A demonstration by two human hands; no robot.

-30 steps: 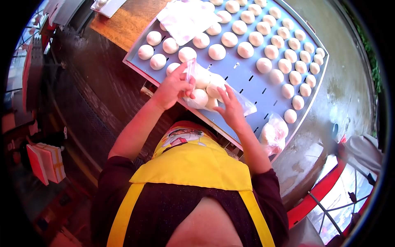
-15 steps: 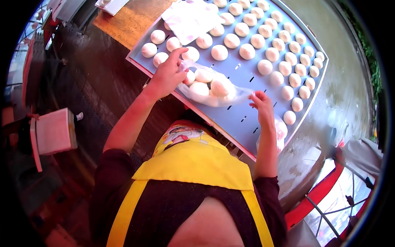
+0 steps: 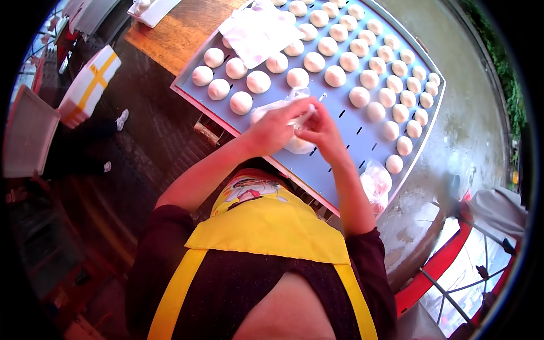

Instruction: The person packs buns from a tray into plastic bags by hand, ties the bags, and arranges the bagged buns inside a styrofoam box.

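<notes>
A clear plastic bag (image 3: 298, 145) of white buns lies at the near side of the blue tray (image 3: 317, 170), mostly covered by my hands. My left hand (image 3: 276, 129) is closed on the bag's gathered top. Against it, my right hand (image 3: 322, 131) pinches the same bunched plastic. Rows of round white buns (image 3: 334, 76) stand on the tray beyond. Another bag with buns (image 3: 376, 182) sits at the tray's right corner, beside my right forearm. A pale cloth (image 3: 258, 34) lies over part of the tray's far left.
A wooden board (image 3: 170, 39) and a white container (image 3: 152, 10) are beyond the tray's left corner. At the left, a person's shoes (image 3: 122, 119) show beside a white box with yellow tape (image 3: 90, 85). A red-edged frame (image 3: 436, 260) stands at the right.
My hands were apart, with the bag stretched open between them; now they meet at its bunched top. The taped box at the left has moved up and turned.
</notes>
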